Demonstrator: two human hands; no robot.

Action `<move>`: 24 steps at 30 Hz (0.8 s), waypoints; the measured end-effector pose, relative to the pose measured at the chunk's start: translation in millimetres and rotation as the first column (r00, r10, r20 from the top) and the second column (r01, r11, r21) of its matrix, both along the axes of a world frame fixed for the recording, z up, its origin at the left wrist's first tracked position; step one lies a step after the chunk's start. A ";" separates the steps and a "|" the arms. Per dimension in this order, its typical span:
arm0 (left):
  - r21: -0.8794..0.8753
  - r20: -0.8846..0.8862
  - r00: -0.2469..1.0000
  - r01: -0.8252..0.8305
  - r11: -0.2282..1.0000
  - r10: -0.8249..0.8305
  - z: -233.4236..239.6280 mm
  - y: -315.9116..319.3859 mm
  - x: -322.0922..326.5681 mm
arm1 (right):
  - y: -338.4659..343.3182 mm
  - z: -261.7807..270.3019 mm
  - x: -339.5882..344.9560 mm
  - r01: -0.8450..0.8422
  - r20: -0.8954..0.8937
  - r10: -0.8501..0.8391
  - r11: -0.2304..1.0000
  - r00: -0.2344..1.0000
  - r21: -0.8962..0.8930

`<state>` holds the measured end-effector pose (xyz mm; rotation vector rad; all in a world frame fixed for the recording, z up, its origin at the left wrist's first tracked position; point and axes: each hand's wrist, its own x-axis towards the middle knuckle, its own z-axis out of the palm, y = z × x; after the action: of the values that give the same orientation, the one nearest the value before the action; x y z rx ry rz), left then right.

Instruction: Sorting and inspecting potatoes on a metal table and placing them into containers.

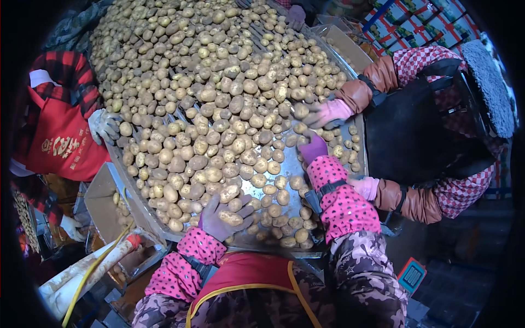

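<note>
Potatoes (213, 174) spread over a metal sorting table (292, 164) in front of me. My left hand (215, 223), in a greyish-purple glove, is at the near edge with its palm turned up. One potato (230, 218) lies across its palm and fingers, and another potato (235, 204) sits by the fingertips. Reaching forward over the right side, my right hand (313, 146) wears a purple glove. Its fingertips are beside a potato (300, 128), close to a co-worker's pink-gloved hand (328, 114). Whether my right fingers grip anything is hidden.
A co-worker's second hand (366, 187) rests at the table's right edge. On the left, another co-worker's white-gloved hand (104, 125) touches the rim. A cardboard box (102, 197) with potatoes, white pipes (90, 270) and a yellow cable (92, 266) are at lower left.
</note>
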<state>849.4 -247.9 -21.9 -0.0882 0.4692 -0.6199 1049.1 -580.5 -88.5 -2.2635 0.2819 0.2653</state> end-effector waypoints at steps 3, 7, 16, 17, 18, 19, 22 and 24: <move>-0.002 0.068 0.997 -0.032 0.999 0.032 -3.7 0.1 -3.8 | -1.9 26.1 -29.4 0.285 -0.270 -0.145 0.744 0.952 0.604; 0.199 0.064 0.998 -0.027 0.980 0.015 13.2 1.4 -3.6 | 41.0 33.7 -98.9 0.506 -0.481 -0.247 0.045 0.841 0.861; 0.053 0.071 0.986 -0.152 0.987 0.149 2.3 -8.2 -13.2 | 84.6 69.9 -165.6 0.316 -0.318 0.037 0.047 0.947 0.948; -0.021 0.080 0.979 -0.185 0.983 0.186 -5.5 -8.5 -17.3 | 85.1 73.7 -171.6 0.329 -0.336 0.044 0.116 0.941 0.937; -0.100 0.090 0.971 -0.213 0.972 0.222 -10.2 -9.0 -20.2 | 89.2 85.9 -175.5 0.337 -0.351 0.048 0.187 0.935 0.923; -0.014 0.084 0.974 -0.209 0.978 0.209 -2.9 -8.9 -21.7 | 94.1 97.4 -178.8 0.345 -0.370 0.056 0.254 0.927 0.904; 0.174 0.094 0.979 -0.197 0.965 0.183 13.3 -7.9 -27.3 | 99.0 89.5 -187.7 0.295 -0.346 0.095 0.344 0.933 0.891; 0.201 0.121 0.971 -0.225 0.953 0.204 18.6 -7.1 -33.9 | 102.7 68.6 -192.3 -0.017 -0.120 0.169 0.643 0.978 0.766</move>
<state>815.5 -255.0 -3.3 0.0955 0.4207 -0.3552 856.8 -477.8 -19.9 -1.3971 0.1047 0.5383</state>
